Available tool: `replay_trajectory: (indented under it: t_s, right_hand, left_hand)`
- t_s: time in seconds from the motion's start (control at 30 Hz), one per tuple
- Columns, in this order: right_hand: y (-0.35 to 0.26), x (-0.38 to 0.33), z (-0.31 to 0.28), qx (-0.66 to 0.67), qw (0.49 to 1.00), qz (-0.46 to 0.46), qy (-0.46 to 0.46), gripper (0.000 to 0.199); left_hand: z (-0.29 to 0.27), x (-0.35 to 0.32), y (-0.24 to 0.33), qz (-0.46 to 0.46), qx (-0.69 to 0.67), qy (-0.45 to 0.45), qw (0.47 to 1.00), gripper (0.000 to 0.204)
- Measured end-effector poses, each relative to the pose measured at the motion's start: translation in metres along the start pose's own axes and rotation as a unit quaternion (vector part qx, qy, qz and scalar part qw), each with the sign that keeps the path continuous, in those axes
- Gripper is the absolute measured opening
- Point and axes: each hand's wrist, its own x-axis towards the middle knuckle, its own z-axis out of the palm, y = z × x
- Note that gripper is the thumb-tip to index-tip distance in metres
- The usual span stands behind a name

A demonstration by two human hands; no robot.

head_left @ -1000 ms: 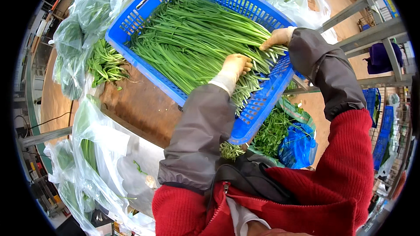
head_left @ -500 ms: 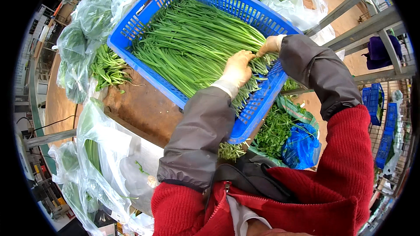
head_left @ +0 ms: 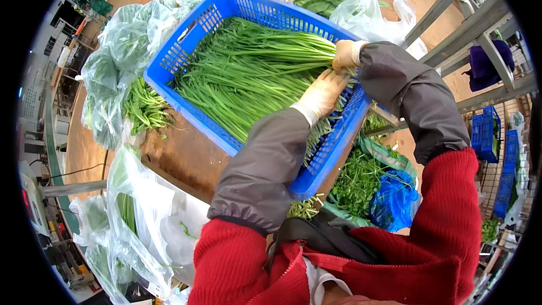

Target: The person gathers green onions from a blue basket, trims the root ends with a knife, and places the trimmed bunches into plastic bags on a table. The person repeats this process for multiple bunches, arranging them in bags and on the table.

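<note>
Long green garlic chives (head_left: 243,73) fill a blue plastic crate (head_left: 189,107), their pale cut ends toward its right side. My right hand (head_left: 345,55), in a pale glove, is closed round the stem ends of a bunch at the crate's far right. That bunch rises a little above the others. Just below and left of it, my left hand (head_left: 324,93), gloved too, lies over the remaining chives near their pale ends. Its fingers stretch toward the right hand; the fingertips partly hide among the stems.
Clear bags of greens (head_left: 121,39) line the crate's left, beside loose leafy stems (head_left: 147,104). White bags (head_left: 144,209) hang at the near left. Leafy herbs (head_left: 358,183) and a blue bag (head_left: 392,200) sit at the near right. A metal frame (head_left: 468,22) stands to the right.
My right hand has closed round a bunch of chives and lifted its ends slightly. My left hand has shifted right and its fingers have stretched out. The view has tilted a little upward.
</note>
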Motion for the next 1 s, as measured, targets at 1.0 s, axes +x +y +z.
replay_trajectory:
  t_s: [1.0]
  right_hand:
    - [-0.052, -0.227, -0.288, 0.197, 0.943, -0.097, 0.249, 0.013]
  left_hand:
    - [-0.018, 0.012, -0.062, -0.352, -0.275, -0.314, 0.838, 0.059]
